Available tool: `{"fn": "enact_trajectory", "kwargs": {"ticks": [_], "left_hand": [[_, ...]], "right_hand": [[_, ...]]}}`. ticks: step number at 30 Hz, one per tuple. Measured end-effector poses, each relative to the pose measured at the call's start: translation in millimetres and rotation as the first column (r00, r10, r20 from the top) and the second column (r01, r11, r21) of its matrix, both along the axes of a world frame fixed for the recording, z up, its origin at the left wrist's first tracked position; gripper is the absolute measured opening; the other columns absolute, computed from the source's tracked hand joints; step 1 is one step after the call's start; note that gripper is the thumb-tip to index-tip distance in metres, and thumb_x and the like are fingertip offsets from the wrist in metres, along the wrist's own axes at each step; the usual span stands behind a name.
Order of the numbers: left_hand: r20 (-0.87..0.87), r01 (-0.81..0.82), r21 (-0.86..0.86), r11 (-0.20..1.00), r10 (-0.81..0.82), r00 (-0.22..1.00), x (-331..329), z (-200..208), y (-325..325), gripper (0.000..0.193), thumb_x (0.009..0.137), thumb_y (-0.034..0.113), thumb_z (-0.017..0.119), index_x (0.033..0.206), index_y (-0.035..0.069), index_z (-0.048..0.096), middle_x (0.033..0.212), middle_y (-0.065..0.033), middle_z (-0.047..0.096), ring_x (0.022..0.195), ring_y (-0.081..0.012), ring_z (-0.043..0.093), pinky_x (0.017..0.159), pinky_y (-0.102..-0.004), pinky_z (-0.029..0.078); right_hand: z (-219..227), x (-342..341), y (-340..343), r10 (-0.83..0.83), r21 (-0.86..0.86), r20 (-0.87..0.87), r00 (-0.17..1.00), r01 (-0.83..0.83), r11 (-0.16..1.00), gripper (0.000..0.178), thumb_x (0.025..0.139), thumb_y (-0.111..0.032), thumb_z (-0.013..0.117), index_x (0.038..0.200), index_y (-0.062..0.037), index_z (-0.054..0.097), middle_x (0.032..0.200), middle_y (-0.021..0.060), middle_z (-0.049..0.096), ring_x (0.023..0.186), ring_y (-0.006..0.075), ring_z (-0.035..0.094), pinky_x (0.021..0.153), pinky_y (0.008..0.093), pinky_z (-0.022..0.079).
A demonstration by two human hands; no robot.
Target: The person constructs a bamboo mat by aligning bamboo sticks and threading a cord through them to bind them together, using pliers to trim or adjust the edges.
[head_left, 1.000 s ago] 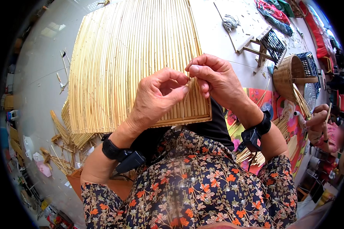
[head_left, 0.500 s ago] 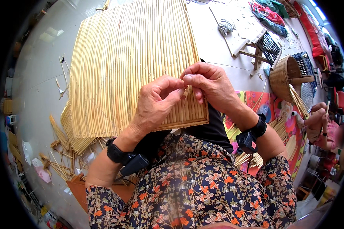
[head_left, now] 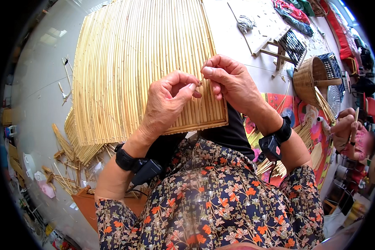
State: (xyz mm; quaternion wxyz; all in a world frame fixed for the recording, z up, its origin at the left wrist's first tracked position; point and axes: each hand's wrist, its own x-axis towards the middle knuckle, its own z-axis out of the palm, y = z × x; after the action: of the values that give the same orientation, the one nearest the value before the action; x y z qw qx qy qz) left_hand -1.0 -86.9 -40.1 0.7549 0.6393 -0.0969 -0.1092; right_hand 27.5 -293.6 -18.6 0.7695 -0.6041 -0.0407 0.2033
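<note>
A large mat of pale yellow reed-like stalks [head_left: 125, 71] lies in front of me, its near edge over my lap. Above its near right part both hands are closed in a pinch, close beside each other. My left hand [head_left: 166, 100] has thumb and forefinger pressed together on a thin strand, which runs down over the stalks below. My right hand [head_left: 231, 83], a little higher, pinches the same or another thin strand [head_left: 207, 59], whose tip sticks up above the fingers. The fingers hide where the strand passes between the hands.
A second stalk mat [head_left: 81, 139] and loose sticks lie at left. On the right stand a wicker basket [head_left: 306, 85] and a small folding stool [head_left: 289, 48]. Bundled sticks lie on a colourful cloth [head_left: 275, 100]. Another person in pink [head_left: 360, 139] sits at far right.
My right hand has risen slightly and moved a little away from my left hand, and a strand tip now shows above it. The mat has shifted slightly up and left.
</note>
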Motion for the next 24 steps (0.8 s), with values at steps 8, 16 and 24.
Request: {"fn": "enact_trajectory", "kwargs": {"ticks": [8, 16, 24], "left_hand": [[0.074, -0.002, -0.064, 0.998, 0.007, 0.997, -1.1, -1.6, -0.5, 0.009, 0.098, 0.001, 0.064, 0.107, -0.002, 0.064, 0.116, -0.0094, 0.067, 0.092, -0.0126, 0.072, 0.084, -0.0269, 0.061], [0.054, -0.010, -0.024, 1.000, 0.012, 0.998, -0.9, 0.0, -1.7, 0.011, 0.098, 0.001, 0.065, 0.108, -0.002, 0.065, 0.114, -0.0080, 0.068, 0.093, -0.0121, 0.072, 0.085, -0.0265, 0.062], [0.046, -0.007, 0.010, 1.000, 0.007, 0.999, 0.4, -1.1, -1.0, 0.014, 0.099, 0.002, 0.064, 0.110, -0.005, 0.069, 0.103, -0.0073, 0.072, 0.093, -0.0139, 0.073, 0.084, -0.0270, 0.062]], "right_hand": [[-2.6, -0.4, 0.4, 0.011, -0.021, 0.019, 1.000, -0.010, 1.000, 0.019, 0.100, -0.019, 0.070, 0.106, -0.0015, 0.069, 0.087, 0.0004, 0.068, 0.064, 0.0029, 0.062, 0.055, 0.0180, 0.055], [-0.1, -1.8, 2.0, 0.022, -0.039, 0.042, 0.999, -0.020, 0.999, 0.018, 0.100, -0.018, 0.070, 0.105, -0.0013, 0.070, 0.085, 0.0002, 0.068, 0.063, 0.0026, 0.062, 0.054, 0.0173, 0.055], [-1.1, -1.3, 1.0, 0.059, -0.040, 0.066, 0.996, -0.056, 0.998, 0.016, 0.100, -0.017, 0.070, 0.105, -0.0013, 0.070, 0.084, 0.0004, 0.069, 0.064, 0.0025, 0.063, 0.055, 0.0172, 0.054]]}}
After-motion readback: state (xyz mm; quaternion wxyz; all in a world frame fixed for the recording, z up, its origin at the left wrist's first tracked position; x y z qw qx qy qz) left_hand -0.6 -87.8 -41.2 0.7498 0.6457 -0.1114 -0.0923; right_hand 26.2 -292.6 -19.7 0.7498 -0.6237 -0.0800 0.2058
